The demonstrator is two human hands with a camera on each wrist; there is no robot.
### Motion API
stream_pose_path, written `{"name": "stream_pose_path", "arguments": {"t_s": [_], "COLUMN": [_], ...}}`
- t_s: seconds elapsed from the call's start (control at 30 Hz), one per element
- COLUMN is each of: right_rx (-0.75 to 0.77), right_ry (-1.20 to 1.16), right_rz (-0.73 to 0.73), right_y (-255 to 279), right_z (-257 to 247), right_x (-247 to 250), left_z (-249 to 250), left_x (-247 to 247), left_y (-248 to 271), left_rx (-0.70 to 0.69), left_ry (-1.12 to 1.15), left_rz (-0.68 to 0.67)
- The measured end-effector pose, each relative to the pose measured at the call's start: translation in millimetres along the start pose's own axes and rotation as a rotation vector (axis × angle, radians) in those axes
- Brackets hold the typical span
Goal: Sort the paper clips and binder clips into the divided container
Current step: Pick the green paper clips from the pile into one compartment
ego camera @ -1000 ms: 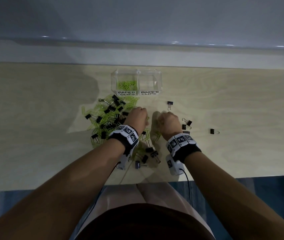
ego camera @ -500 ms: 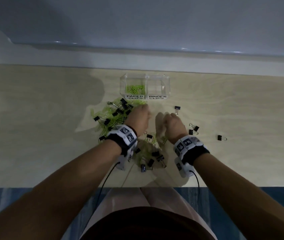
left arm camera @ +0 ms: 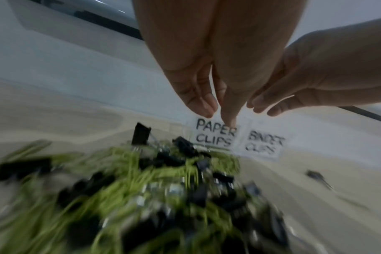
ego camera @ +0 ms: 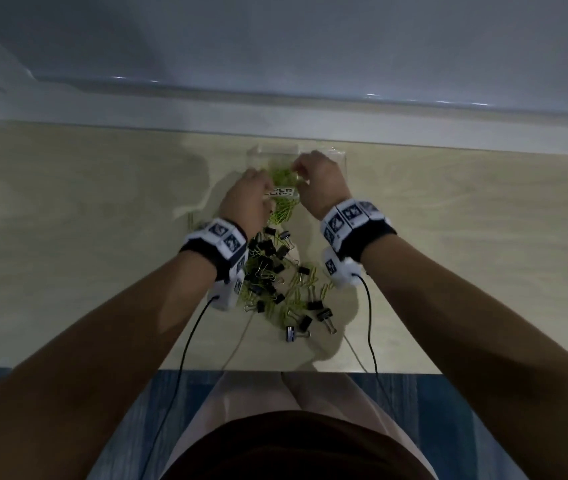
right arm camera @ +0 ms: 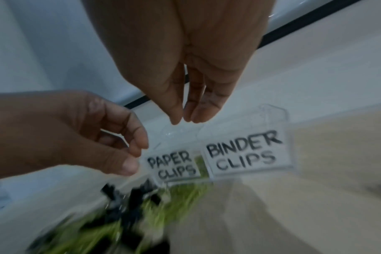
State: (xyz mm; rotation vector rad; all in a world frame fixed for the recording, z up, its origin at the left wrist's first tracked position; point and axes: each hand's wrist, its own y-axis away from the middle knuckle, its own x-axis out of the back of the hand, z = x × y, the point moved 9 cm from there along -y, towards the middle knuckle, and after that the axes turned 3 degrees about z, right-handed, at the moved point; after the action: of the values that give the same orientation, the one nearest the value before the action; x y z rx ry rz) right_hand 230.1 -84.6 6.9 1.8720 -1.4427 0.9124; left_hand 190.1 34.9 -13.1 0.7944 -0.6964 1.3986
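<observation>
The clear divided container point(ego camera: 340, 158) stands at the back of the table, labelled PAPER CLIPS point(right arm camera: 171, 165) and BINDER CLIPS point(right arm camera: 244, 154). Green paper clips point(ego camera: 281, 176) lie in its left compartment. My left hand point(ego camera: 253, 192) hovers at that compartment's front left, fingers loosely curled point(right arm camera: 128, 137), nothing seen in them. My right hand point(ego camera: 300, 168) hangs over the same compartment, its fingers point(right arm camera: 197, 116) straight and pointing down, also with nothing visible in them, and it hides the binder clip side in the head view. A mixed pile of green paper clips and black binder clips point(ego camera: 275, 271) lies in front of the container, between my wrists.
A lone binder clip point(left arm camera: 315, 175) lies to the right of the pile. The wrist cables point(ego camera: 185, 337) trail back over the table's front edge point(ego camera: 206, 370). A pale ledge point(ego camera: 137, 112) runs close behind the container.
Both hands have left the pile and moved forward to the container's paper clip compartment. Their fists have loosened into relaxed fingers.
</observation>
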Motion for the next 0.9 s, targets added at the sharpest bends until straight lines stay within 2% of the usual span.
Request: {"name": "stream_pose_path", "arguments": {"t_s": [0.07, 0.13, 0.2, 0.27, 0.43, 0.6, 0.67, 0.73, 0.8, 0.9], "right_rx": [0.003, -0.010, 0.011, 0.093, 0.242, 0.353, 0.270, 0.128, -0.027, -0.262], "right_ry": [0.021, 0.051, 0.073, 0.122, 0.158, 0.113, 0.048, 0.004, -0.046, -0.047], "right_rz": [-0.106, -0.295, -0.462, -0.518, -0.332, -0.233, -0.234, -0.200, -0.081, 0.164], "right_y": [34, 73, 107, 125, 131, 136, 138, 139, 142, 154], "right_z": [12, 27, 35, 37, 31, 19, 32, 53, 81, 131], "right_x": [-12, -34, -54, -66, -66, -53, -49, -40, -19, 24], "left_z": [3, 6, 8, 9, 11, 10, 12, 14, 20, 41], "left_x": [-26, -54, -73, -81, -84, -81, -72, -60, -50, -48], "left_y": [29, 54, 67, 70, 65, 68, 69, 64, 52, 31], "left_rx": [-0.094, -0.197, -0.321, -0.390, -0.447, -0.465, -0.442, -0.360, -0.268, -0.226], "left_ry": [-0.012, -0.065, -0.151, -0.222, -0.330, -0.243, -0.142, -0.047, 0.042, 0.130], "left_rz": [-0.169, -0.356, -0.456, -0.493, -0.482, -0.466, -0.432, -0.372, -0.293, -0.209]}}
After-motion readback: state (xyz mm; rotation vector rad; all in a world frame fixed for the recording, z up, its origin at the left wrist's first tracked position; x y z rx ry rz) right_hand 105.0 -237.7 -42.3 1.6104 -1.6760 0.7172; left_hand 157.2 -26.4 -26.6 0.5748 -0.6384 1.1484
